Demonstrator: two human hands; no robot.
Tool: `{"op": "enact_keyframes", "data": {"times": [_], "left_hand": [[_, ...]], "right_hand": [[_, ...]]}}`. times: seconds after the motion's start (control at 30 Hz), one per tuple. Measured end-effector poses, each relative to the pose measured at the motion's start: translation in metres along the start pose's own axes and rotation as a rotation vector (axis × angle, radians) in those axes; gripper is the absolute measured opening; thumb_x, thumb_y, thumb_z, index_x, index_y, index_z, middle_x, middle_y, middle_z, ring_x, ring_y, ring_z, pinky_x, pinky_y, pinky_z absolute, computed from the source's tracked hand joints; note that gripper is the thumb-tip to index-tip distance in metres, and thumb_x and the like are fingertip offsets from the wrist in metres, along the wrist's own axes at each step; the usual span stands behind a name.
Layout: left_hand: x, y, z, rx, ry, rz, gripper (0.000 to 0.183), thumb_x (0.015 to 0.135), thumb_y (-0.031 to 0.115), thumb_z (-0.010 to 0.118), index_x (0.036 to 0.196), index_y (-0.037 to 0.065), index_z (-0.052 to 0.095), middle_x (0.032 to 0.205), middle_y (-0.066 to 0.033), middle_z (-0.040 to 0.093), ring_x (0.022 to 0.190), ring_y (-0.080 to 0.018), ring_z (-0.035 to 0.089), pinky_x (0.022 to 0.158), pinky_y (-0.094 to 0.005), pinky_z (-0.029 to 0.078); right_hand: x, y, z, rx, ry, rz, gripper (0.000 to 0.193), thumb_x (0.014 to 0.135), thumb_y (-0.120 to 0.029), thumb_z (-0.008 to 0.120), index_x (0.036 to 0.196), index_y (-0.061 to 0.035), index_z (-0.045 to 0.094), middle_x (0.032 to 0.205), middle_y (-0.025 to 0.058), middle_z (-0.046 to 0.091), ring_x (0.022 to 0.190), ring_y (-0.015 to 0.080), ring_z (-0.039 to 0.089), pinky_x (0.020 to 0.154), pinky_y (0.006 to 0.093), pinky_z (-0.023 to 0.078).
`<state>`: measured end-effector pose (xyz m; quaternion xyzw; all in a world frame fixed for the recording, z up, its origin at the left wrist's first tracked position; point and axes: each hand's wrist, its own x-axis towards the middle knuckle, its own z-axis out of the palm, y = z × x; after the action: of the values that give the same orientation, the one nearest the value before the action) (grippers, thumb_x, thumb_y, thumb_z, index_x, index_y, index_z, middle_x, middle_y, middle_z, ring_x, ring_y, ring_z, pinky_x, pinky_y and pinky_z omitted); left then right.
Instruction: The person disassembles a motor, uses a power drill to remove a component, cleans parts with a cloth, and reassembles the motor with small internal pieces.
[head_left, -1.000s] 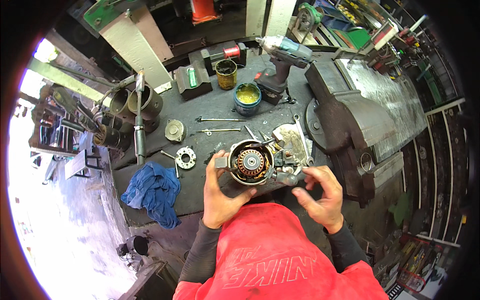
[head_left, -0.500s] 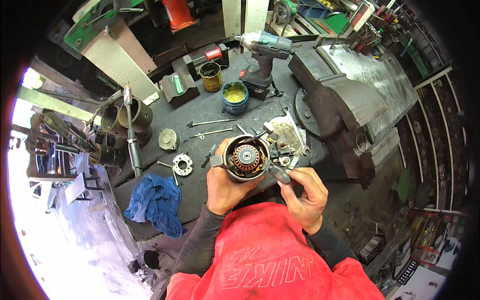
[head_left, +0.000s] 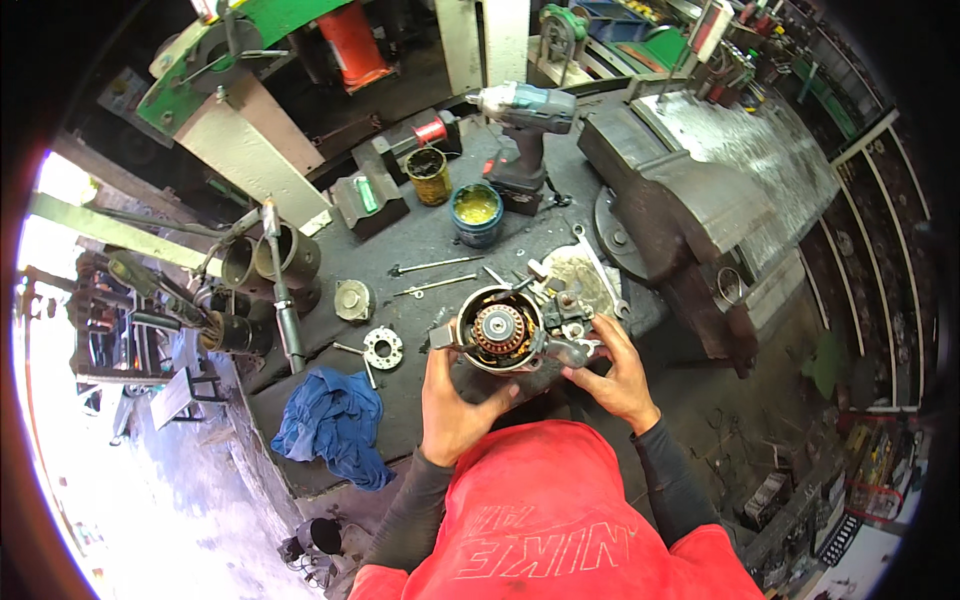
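Note:
A round motor housing (head_left: 463,325) stands open end up near the bench's front edge, with a copper-wound armature (head_left: 500,328) inside. My left hand (head_left: 462,408) is closed around its left and near side, thumb along the front. On the housing's right, a short lead with a dark rubber sleeve (head_left: 568,352) sticks out. The thumb and fingers of my right hand (head_left: 620,382) pinch its end; the exact contact is partly hidden. Just beyond my right fingers, small metal parts (head_left: 570,305) lie by a greasy pale pad (head_left: 580,270) and a combination wrench (head_left: 600,270).
A cordless impact wrench (head_left: 520,150), a blue tub of yellow grease (head_left: 476,215) and a yellowish can (head_left: 429,178) stand behind. At right is a large bench vise (head_left: 680,220). Leftward lie a blue rag (head_left: 335,425), a round end plate (head_left: 383,348) and long bolts (head_left: 435,285).
The view has shifted slightly, moving the bench things in the picture. My right fingers have shifted up around the lead's end. My left hand stays on the housing.

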<state>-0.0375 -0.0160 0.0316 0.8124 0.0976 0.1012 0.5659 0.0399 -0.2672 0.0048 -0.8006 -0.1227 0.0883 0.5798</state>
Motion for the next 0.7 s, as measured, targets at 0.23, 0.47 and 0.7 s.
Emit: {"op": "enact_keyframes", "data": {"times": [0.23, 0.47, 0.7], "left_hand": [[0.01, 0.004, 0.015, 0.011, 0.095, 0.145, 0.124, 0.063, 0.025, 0.107, 0.16, -0.002, 0.034, 0.147, -0.0153, 0.057, 0.136, -0.0284, 0.058, 0.118, -0.0402, 0.046], [0.024, 0.015, 0.034, -0.277, 0.256, -0.012, 0.091, 0.059, 0.009, 0.1, 0.138, 0.001, 0.055, 0.129, -0.0101, 0.066, 0.118, -0.0218, 0.066, 0.106, -0.0369, 0.054], [-0.022, 0.001, -0.016, -0.614, 0.35, -0.112, 0.092, 0.068, 0.0, 0.096, 0.149, 0.002, 0.052, 0.14, -0.0107, 0.065, 0.12, -0.0247, 0.067, 0.107, -0.0416, 0.056]], "right_hand": [[0.074, 0.015, 0.013, 0.27, -0.4, -0.169, 0.092, 0.067, -0.015, 0.101, 0.147, -0.0042, 0.057, 0.146, 0.0135, 0.062, 0.138, 0.0282, 0.059, 0.118, 0.0379, 0.045], [0.086, -0.007, 0.024, 0.226, -0.385, -0.172, 0.063, 0.066, -0.013, 0.101, 0.12, -0.0055, 0.07, 0.116, 0.0081, 0.074, 0.106, 0.0209, 0.072, 0.097, 0.0357, 0.057], [0.069, -0.093, 0.037, 0.089, -0.337, -0.493, 0.066, 0.06, -0.021, 0.096, 0.117, -0.0063, 0.066, 0.106, 0.0144, 0.068, 0.099, 0.0413, 0.07, 0.086, 0.0467, 0.057]]}}
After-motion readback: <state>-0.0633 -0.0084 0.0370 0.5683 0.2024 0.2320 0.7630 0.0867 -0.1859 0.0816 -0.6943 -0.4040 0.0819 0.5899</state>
